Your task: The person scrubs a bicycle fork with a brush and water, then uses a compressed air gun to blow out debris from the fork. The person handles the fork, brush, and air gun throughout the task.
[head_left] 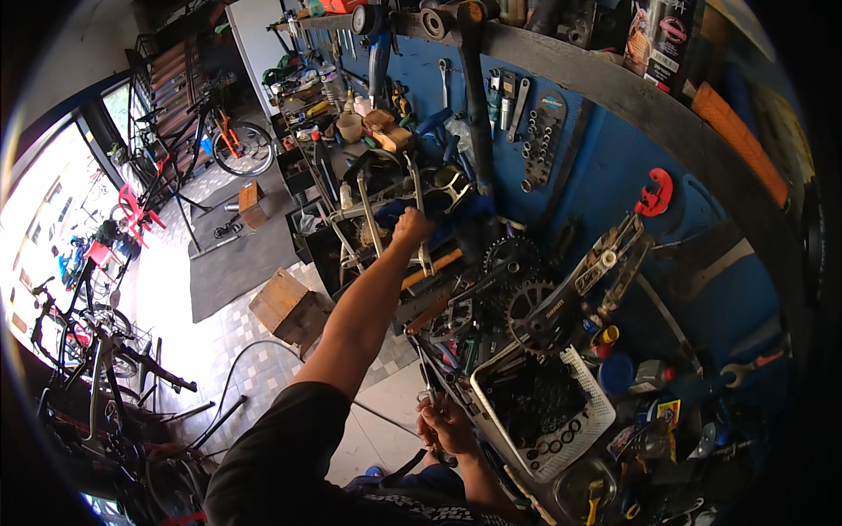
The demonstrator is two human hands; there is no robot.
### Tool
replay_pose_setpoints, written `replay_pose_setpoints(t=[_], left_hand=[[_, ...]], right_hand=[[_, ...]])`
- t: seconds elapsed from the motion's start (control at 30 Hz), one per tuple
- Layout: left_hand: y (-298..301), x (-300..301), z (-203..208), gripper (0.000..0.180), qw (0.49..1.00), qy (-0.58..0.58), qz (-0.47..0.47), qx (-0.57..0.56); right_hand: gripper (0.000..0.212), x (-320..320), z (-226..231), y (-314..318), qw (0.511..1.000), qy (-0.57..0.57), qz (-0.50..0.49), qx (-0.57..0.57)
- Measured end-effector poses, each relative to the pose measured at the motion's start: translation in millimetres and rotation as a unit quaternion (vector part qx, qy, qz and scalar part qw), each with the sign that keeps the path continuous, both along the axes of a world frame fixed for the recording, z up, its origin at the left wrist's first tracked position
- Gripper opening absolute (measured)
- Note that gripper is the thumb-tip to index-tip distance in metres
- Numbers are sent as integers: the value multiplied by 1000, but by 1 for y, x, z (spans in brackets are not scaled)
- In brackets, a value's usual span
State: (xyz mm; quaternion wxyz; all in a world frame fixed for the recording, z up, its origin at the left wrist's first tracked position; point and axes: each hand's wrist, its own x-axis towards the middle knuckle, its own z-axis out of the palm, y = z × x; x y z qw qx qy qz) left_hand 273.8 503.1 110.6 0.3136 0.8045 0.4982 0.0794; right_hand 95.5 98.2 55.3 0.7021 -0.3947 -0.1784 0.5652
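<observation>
My left hand (412,228) reaches far over the workbench, its fingers curled closed beside a pale metal frame part (374,223). Dark blue cloth (469,213) lies around that spot; whatever the fingers hold is hidden. Closer to my body, my right hand (445,425) is wrapped round a slim metal tool (429,379) that points away from me; its exact kind is unclear. To the right of that hand stands a white plastic basket (599,412) with black chains (535,394) and several dark rings. Beyond the basket, a black crankset (537,317) with a toothed chainring rests on the bench.
A blue pegboard (605,167) with wrenches rises behind the bench. A wooden box (288,307) sits on the tiled floor, near a thin black hose (230,377). Bicycles stand at the left, one with an orange fork (226,131). A metal tray with a yellow-handled brush (595,500) is at lower right.
</observation>
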Motion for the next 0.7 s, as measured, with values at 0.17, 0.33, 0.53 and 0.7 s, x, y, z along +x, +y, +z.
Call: replay_pose_setpoints(t=[0.17, 0.33, 0.53, 0.7], left_hand=[[-2, 5, 9, 67, 997, -54, 22, -42], [25, -69, 64, 62, 992, -90, 48, 76], [4, -231, 100, 57, 966, -205, 48, 152], [-100, -390, 100, 32, 907, -412, 46, 75]], right_hand=[[31, 29, -2, -2, 998, -43, 38, -26], [32, 31, -12, 14, 993, -88, 81, -10], [31, -5, -9, 37, 985, -109, 133, -1], [40, -31, -29, 40, 975, -172, 131, 47]])
